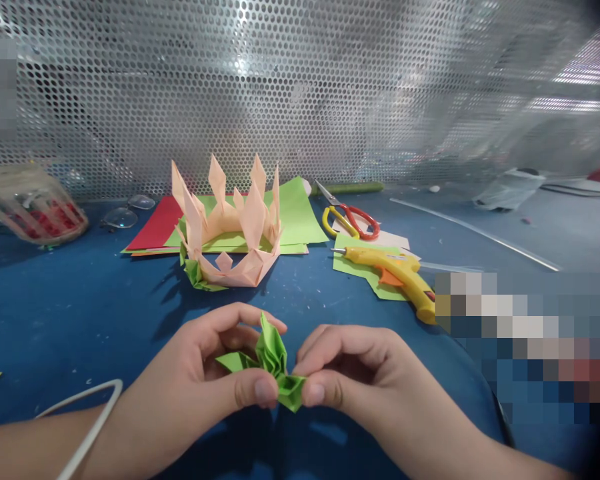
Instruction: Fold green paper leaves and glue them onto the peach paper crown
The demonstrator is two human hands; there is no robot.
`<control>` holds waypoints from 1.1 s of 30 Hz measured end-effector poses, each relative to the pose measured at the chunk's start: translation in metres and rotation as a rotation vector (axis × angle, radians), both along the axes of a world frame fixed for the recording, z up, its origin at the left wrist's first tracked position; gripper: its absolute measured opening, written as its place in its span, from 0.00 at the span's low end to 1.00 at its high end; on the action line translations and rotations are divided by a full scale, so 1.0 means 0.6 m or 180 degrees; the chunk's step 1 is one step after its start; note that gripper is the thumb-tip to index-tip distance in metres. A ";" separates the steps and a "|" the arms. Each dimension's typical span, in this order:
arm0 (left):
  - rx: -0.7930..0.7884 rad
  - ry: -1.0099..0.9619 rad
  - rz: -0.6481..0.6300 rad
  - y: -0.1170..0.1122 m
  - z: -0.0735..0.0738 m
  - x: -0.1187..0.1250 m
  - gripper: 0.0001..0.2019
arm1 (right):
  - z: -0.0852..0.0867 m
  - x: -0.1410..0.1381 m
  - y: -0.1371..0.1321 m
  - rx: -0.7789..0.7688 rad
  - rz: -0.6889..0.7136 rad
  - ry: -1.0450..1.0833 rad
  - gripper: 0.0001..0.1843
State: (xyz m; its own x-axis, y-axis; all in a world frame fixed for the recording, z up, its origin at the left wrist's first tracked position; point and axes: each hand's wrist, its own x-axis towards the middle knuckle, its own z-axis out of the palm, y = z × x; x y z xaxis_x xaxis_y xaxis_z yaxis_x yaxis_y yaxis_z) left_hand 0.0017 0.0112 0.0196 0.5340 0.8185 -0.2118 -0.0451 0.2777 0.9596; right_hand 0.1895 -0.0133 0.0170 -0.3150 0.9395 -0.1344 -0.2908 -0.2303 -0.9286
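Note:
Between both hands, above the blue table, is a small folded green paper piece (273,353) with pointed leaf-like tips. My left hand (220,373) is closed on its left side, thumb in front and fingers behind. My right hand (350,367) pinches its lower right end between thumb and fingertips. Beyond the hands stands a peach folded-paper crown (255,230) with several tall points. A green folded piece (197,272) sits against the crown's lower left side; whether it is fixed there I cannot tell.
Coloured paper sheets (300,217) lie behind the crown. To the right are scissors (353,220), a yellow glue gun (400,267) on green paper, and a clear stick (475,230). A clear jar with red bits (45,207) and glasses (120,217) are at left. Perforated metal (280,87) closes the back.

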 end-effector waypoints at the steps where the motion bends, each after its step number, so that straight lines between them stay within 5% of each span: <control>1: -0.0105 -0.0088 -0.0032 0.001 0.000 -0.001 0.12 | 0.000 0.000 0.000 -0.0025 0.0080 0.0116 0.08; 6: -0.0510 -0.0484 -0.0319 0.006 0.001 -0.004 0.19 | -0.008 -0.003 -0.003 -0.0234 0.0306 0.0649 0.06; 10: -0.0277 -0.0456 -0.0209 0.007 -0.002 -0.003 0.17 | -0.010 -0.005 -0.002 -0.0265 0.0269 0.0841 0.09; 17: 0.0451 0.0028 -0.0201 -0.004 -0.015 -0.005 0.14 | -0.002 -0.002 -0.005 0.0055 -0.0112 -0.0034 0.12; 28: 0.0919 0.0627 -0.0168 -0.015 0.001 0.000 0.07 | -0.010 0.006 -0.012 0.0905 0.0412 -0.0831 0.09; 33: 0.0964 0.0598 -0.0082 -0.014 0.008 0.007 0.11 | -0.007 0.006 -0.016 0.0492 0.0511 -0.0824 0.11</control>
State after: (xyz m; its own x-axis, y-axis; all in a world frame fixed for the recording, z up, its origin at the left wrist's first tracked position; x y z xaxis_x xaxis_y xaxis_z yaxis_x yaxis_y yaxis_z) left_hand 0.0056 0.0027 0.0245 0.5300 0.8460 -0.0579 0.1432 -0.0219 0.9895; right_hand 0.1929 -0.0226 0.0126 -0.4346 0.8962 -0.0890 -0.0122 -0.1047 -0.9944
